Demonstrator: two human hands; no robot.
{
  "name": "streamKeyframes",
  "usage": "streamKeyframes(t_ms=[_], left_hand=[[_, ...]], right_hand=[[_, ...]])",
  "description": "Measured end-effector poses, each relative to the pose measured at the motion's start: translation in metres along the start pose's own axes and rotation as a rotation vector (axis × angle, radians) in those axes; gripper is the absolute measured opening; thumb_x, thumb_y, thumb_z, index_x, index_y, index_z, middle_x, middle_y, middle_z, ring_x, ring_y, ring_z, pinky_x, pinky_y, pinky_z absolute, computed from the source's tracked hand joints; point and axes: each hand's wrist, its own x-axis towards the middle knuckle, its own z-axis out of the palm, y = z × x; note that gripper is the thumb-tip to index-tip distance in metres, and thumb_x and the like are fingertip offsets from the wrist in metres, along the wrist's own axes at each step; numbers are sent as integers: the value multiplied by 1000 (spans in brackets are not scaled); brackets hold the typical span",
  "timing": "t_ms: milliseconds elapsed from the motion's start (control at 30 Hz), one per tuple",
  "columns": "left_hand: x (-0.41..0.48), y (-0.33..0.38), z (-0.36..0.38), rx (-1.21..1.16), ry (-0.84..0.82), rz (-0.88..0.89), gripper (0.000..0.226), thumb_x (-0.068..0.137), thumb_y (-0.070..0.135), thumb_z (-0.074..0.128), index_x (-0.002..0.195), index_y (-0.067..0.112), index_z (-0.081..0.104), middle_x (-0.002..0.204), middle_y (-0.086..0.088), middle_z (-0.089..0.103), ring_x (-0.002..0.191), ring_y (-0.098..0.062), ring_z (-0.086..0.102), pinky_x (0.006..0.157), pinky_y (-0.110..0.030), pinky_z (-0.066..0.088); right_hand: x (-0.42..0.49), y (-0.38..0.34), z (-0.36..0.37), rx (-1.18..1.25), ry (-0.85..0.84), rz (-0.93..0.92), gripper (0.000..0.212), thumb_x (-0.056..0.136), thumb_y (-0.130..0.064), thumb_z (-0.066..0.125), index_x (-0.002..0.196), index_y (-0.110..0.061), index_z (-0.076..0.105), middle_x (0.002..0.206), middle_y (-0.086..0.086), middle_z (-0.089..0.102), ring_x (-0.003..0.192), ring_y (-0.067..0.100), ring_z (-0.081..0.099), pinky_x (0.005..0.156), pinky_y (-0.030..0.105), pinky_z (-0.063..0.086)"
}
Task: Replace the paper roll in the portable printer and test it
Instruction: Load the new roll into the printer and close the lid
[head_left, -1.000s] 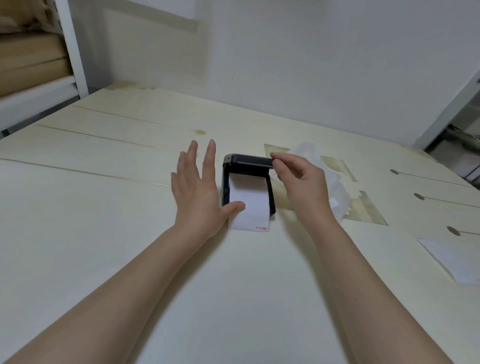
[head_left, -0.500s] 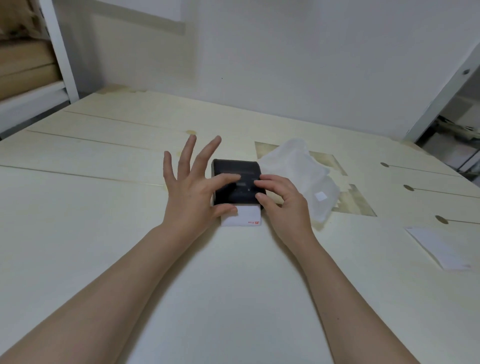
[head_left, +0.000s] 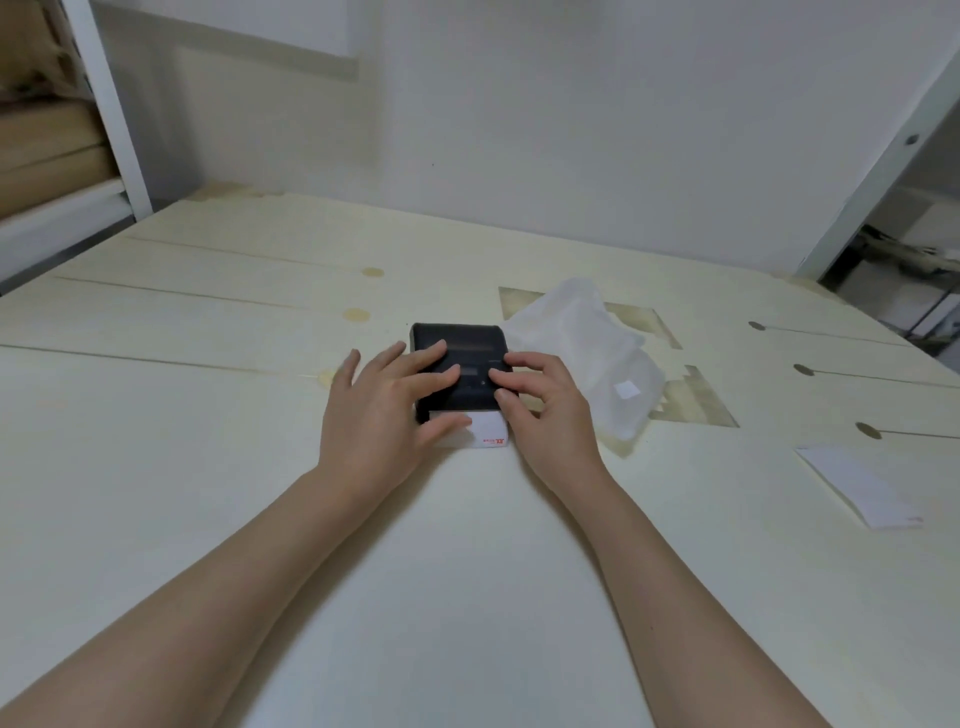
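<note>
We find portable printer (head_left: 460, 364) flat on table (head_left: 208, 467), mid-field, lid down. Left hand (head_left: 387, 415) and right hand (head_left: 540, 410) spread, fingers pressing lid; neither grips. We judge casing rigid, light, smooth, liable to slide: hold by side edges. Paper tail (head_left: 480, 436) protrudes at near edge, thin, tears easily; left thumb rests on it. Roll inside hidden. Clear plastic bag (head_left: 587, 364) beside printer: contents indiscernible.

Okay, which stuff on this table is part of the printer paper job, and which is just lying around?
In the job: printer, paper sticking out of it, left hand and right hand pressing on it.
Lying about: plastic bag, paper slip.
</note>
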Motion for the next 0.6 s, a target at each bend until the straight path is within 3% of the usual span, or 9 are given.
streamKeyframes(t_ms=[100, 200, 300, 400, 467, 533, 600], left_hand=[[-1, 11, 5, -159, 125, -200, 48, 87, 50, 62, 129, 26, 62, 150, 6, 47, 134, -18, 46, 105, -38, 37], [6, 15, 4, -3, -116, -478, 67, 85, 67, 48, 130, 18, 58, 152, -12, 39, 142, -30, 29, 111, -45, 30], [13, 15, 1, -76, -258, -534, 58, 88, 66, 41, 125, 27, 62, 148, -8, 44, 143, -30, 25, 114, -45, 24], [15, 13, -7, -278, -254, -470, 55, 82, 63, 43, 128, 36, 59, 124, 4, 65, 127, -24, 48, 104, -41, 37], [14, 11, -14, -480, -232, -424, 47, 80, 55, 51, 122, 38, 62, 106, 14, 70, 110, -14, 61, 97, -36, 45], [16, 9, -17, -671, -139, -427, 42, 86, 39, 66, 127, 33, 61, 109, 17, 67, 102, -4, 64, 85, -15, 48], [21, 8, -20, -773, -30, -466, 46, 88, 24, 69, 133, 26, 58, 119, 11, 64, 94, 9, 59, 69, 1, 43]], right_hand=[[-1, -7, -1, 50, 8, 78, 18, 93, -9, 62, 105, -14, 74, 122, -9, 57, 100, 1, 63, 80, 4, 45], [-2, -13, -2, 101, 51, 197, 23, 95, -21, 59, 117, -20, 67, 123, -8, 55, 95, -1, 63, 74, 6, 46], [3, -15, -3, 144, -8, 333, 56, 96, -45, 51, 148, -34, 33, 137, -6, 47, 104, -2, 57, 86, 14, 41], [10, -12, 2, 260, -49, 398, 72, 91, -58, 49, 152, -42, 15, 140, -4, 51, 119, 13, 58, 93, 29, 49], [12, -11, 3, 263, -48, 413, 74, 87, -63, 50, 151, -42, 18, 130, -1, 54, 106, 15, 64, 87, 35, 57], [13, -10, 2, 282, -73, 399, 61, 91, -57, 49, 146, -34, 33, 112, 7, 59, 83, 14, 68, 75, 32, 60], [12, -7, 2, 357, -115, 383, 59, 91, -55, 51, 140, -24, 44, 105, 14, 64, 79, 19, 72, 78, 37, 61]])
